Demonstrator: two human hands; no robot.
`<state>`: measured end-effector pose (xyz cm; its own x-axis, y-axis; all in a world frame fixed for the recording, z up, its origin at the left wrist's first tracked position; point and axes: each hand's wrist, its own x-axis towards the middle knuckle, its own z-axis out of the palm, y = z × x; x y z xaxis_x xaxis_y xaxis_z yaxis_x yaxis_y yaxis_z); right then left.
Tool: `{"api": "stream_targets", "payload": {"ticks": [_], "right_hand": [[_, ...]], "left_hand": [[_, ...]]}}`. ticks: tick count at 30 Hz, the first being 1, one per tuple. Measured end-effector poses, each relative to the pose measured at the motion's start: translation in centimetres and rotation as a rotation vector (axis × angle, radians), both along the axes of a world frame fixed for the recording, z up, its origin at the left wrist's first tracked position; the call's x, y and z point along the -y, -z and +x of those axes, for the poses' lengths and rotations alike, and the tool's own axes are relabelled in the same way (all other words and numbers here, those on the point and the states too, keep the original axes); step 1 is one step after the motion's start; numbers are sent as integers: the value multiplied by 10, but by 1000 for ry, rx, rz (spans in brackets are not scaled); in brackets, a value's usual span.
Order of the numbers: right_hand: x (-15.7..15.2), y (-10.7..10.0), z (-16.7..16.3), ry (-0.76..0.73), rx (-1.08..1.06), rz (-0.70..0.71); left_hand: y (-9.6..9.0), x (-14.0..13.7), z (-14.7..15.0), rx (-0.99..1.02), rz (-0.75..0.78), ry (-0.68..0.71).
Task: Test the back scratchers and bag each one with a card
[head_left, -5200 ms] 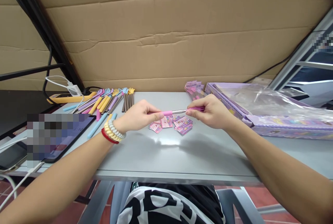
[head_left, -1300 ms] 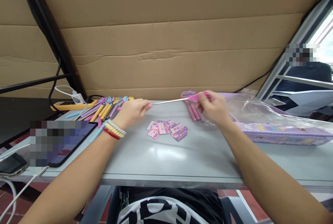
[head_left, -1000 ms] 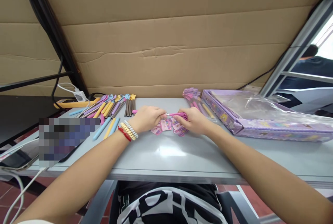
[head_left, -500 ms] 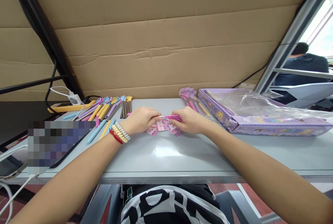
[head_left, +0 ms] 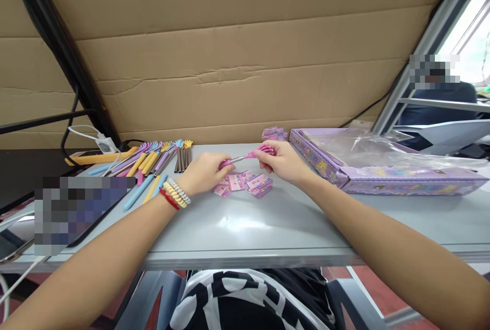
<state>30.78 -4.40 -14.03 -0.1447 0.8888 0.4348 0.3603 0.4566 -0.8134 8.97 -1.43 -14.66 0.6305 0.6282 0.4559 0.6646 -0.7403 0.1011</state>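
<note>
A small pink telescopic back scratcher (head_left: pixel 240 159) is stretched level between my two hands, a length of its metal rod showing. My left hand (head_left: pixel 206 170) is closed around the pink handle end. With bent fingers, my right hand (head_left: pixel 282 160) grips the pink claw-shaped head. Below them on the table lie several small pink and purple printed cards (head_left: pixel 237 182), touched by neither hand. Left of my left hand are rows of back scratcher parts: coloured handles (head_left: pixel 140 164) with claw heads, and bare metal rods (head_left: pixel 184 160) with yellow and blue heads.
A purple printed box (head_left: pixel 401 182) with clear plastic film (head_left: pixel 383 151) stands at the right. More printed cards (head_left: pixel 273 133) lie behind my right hand. At the left are a blurred-out tablet-like device (head_left: pixel 84 212), white cables and a charger (head_left: pixel 107 143). Cardboard (head_left: pixel 229 64) walls the back; a person sits beyond.
My hands have moved slightly apart and the right one up, so more of the back scratcher's metal rod shows. The cards beneath are more visible. The view has shifted slightly.
</note>
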Motion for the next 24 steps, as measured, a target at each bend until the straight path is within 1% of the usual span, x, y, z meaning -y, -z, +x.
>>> {"api": "stream_targets", "payload": {"ticks": [2, 3, 5, 7, 9, 12, 16, 19, 21, 24], "right_hand": [[-2, -1, 1, -11, -233, -41], [-2, -2, 1, -34, -322, -49], [-1, -1, 1, -121, -410, -64], [1, 1, -1, -238, -371, -96], [3, 6, -3, -333, -261, -136], [4, 12, -8, -388, -143, -160], [1, 14, -12, -307, -183, -99], [1, 10, -12, -185, -265, -34], [1, 6, -8, -71, -269, 42], [1, -3, 2, 103, -174, 214]], "left_hand": [[-2, 1, 1, 26, -30, -63], [-3, 2, 1, 47, -46, -72], [-4, 4, 3, 91, -75, -41], [-3, 7, 6, 119, -93, 18], [-3, 10, 9, 118, -98, 71], [-2, 12, 11, 89, -97, 115], [-2, 13, 12, 59, -102, 128], [-3, 10, 8, 36, -91, 70], [-2, 7, 4, 14, -85, 24], [-2, 1, -3, -47, -98, -13]]}}
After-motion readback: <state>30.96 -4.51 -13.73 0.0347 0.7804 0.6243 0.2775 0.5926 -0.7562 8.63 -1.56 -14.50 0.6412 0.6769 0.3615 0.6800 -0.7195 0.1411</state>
